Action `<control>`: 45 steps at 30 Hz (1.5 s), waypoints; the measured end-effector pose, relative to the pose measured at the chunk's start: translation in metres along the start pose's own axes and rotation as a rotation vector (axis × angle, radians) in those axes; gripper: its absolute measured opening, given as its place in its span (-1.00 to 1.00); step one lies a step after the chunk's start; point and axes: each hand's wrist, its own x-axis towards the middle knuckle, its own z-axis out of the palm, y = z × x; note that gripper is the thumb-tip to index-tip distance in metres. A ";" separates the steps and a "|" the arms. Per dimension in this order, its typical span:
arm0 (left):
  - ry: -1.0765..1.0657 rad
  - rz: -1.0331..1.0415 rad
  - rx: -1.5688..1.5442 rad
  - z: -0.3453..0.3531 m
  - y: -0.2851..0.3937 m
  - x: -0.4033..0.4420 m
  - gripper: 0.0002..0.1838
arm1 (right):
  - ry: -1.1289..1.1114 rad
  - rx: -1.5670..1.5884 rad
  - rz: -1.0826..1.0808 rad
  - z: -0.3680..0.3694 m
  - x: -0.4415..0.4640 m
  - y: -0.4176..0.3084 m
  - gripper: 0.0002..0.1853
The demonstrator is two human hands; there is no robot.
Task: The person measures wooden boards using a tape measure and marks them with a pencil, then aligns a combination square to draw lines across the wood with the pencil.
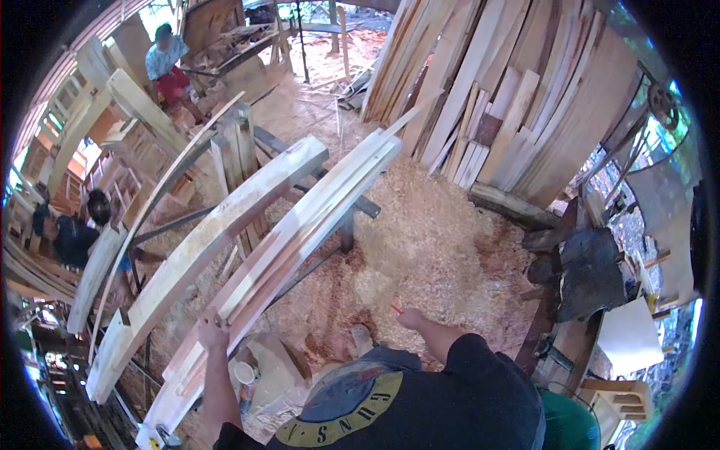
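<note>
Resting on long planks (289, 244), the left hand (213, 334) (cannot tell if its fingers grasp); the right hand (410, 319), fingers clenched round a slim red object (397, 308), above shavings (450, 240).

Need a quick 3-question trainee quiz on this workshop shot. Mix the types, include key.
1. True or false: the left hand is on the long boards.

2. Multiple choice: what colour is the visible part of the slim item in the right hand?
A) blue
B) red
C) green

3. Short answer: what loose material lies spread out beyond the right hand?

Key:
1. True
2. B
3. Wood shavings
</note>
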 end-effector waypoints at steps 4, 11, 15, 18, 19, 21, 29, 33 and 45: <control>-0.104 -0.066 0.064 -0.007 0.003 0.004 -0.62 | -0.041 -0.091 -0.029 -0.002 0.030 -0.005 -0.56; -0.114 -0.095 0.092 -0.034 -0.018 -0.010 -0.64 | 0.052 -0.204 -0.245 -0.038 0.028 -0.029 -0.56; -0.138 -0.115 0.022 -0.020 -0.079 -0.017 -0.66 | 0.066 -0.031 -0.079 -0.033 0.036 -0.046 -0.55; -0.184 -0.182 0.163 -0.042 -0.078 -0.023 -0.66 | 0.036 -0.029 -0.036 -0.037 0.041 -0.065 -0.57; -0.185 -0.150 0.131 -0.046 -0.082 -0.027 -0.65 | 0.031 -0.002 -0.034 -0.037 0.042 -0.072 -0.59; -0.190 -0.159 0.162 -0.052 -0.090 -0.029 -0.67 | 0.041 0.043 -0.038 -0.036 0.046 -0.087 -0.60; -0.221 -0.021 0.279 -0.062 -0.132 -0.039 -0.80 | 0.231 0.245 -0.078 -0.065 0.050 -0.140 -0.60; -0.207 0.039 0.404 -0.060 -0.159 -0.048 -0.75 | 0.277 0.389 -0.016 -0.084 0.057 -0.144 -0.58; -0.291 -0.009 0.246 -0.042 0.004 0.010 -0.52 | 0.766 1.313 0.069 -0.280 0.153 -0.118 -0.76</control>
